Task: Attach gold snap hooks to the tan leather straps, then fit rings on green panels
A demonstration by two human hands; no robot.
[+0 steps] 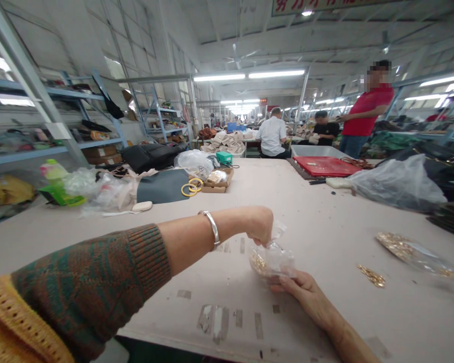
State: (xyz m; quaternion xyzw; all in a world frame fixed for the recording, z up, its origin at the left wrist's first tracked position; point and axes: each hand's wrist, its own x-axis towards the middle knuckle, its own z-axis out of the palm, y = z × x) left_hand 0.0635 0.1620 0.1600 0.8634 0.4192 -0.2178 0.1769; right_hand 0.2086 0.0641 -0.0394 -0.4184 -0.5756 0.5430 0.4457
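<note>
Pointing up, clear plastic bag

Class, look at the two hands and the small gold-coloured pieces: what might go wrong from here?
1. The thin clear bag might tip between the left hand and right hand, perhaps spilling gold-coloured pieces.
2. The loose pile lies uncontained on the table, so a sweep of the right forearm could scatter it.

Small pieces are gold, the bracelet silver
</note>
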